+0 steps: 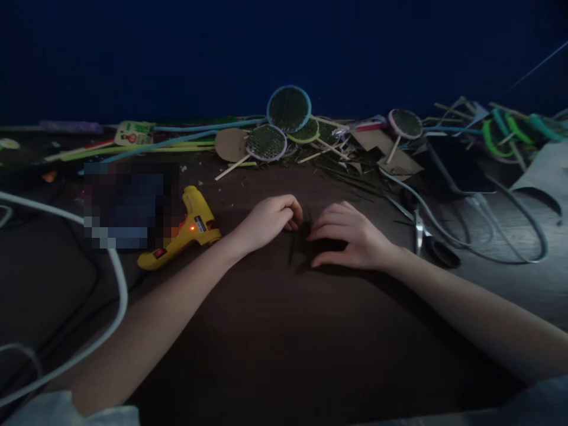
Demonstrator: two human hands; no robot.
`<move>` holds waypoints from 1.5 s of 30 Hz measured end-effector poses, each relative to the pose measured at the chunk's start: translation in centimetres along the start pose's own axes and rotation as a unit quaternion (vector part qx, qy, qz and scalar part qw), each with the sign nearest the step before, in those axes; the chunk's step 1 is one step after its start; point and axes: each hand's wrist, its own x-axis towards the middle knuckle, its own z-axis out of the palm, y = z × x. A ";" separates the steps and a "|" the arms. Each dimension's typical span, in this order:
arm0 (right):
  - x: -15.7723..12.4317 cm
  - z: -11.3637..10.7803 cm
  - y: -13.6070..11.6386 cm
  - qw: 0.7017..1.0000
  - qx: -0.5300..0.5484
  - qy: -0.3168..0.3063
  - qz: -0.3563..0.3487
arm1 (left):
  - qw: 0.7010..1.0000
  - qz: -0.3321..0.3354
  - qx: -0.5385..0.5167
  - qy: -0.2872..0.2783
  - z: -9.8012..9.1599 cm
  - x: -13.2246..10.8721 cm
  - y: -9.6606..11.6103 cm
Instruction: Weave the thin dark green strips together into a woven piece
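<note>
Dim light; we make out little detail. The yellow glue gun (181,236) lies left of our left hand (268,222). Its fingers curl closed against the dark strips (298,242); we cannot tell if they grip. The strips lie between both hands, mostly hidden. Our right hand (350,236) rests on them, fingers extended. Scissors (419,232) lie near its right. The near surface (275,343) is open; round fans (288,109) crowd the far edge.

Dim, bluish picture; far background nearly black. Edges bend outward. A pixelated block sits left; shadows perhaps fall nearward.
</note>
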 end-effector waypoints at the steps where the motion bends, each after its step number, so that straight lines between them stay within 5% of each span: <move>1: 0.0 -0.2 0.0 0.999 0.033 0.009 0.015 | 1.000 -0.003 -0.004 0.001 0.0 0.0 0.0; 6: 0.2 -0.1 -0.1 0.987 0.038 0.070 0.137 | 1.000 -0.001 -0.027 0.002 0.0 0.0 -0.1; 12: 0.7 0.7 0.0 0.983 -0.028 -0.022 0.178 | 0.997 -0.016 -0.075 0.012 -0.1 0.0 0.1; 20: 0.7 0.6 -0.1 0.978 -0.014 -0.034 0.204 | 0.977 -0.034 -0.201 0.059 -1.3 -0.1 0.0; 23: 0.7 0.6 -0.1 0.978 -0.015 -0.033 0.207 | 0.988 0.016 -0.135 0.079 -1.5 -0.5 0.3; 25: 0.7 0.6 -0.1 0.978 -0.014 -0.035 0.205 | 0.994 0.069 -0.003 0.082 -1.4 -0.9 0.7; 29: 0.6 0.7 0.0 0.978 -0.011 -0.034 0.205 | 0.971 0.122 0.202 0.044 -0.8 -1.5 0.9; 38: 0.5 -0.1 0.4 0.964 0.105 0.047 0.238 | 0.971 0.106 0.213 -0.002 -0.6 -1.3 0.2; 45: 0.7 0.2 -0.4 0.975 -0.004 -0.054 0.214 | 0.973 0.090 0.213 0.010 -0.3 -1.3 0.1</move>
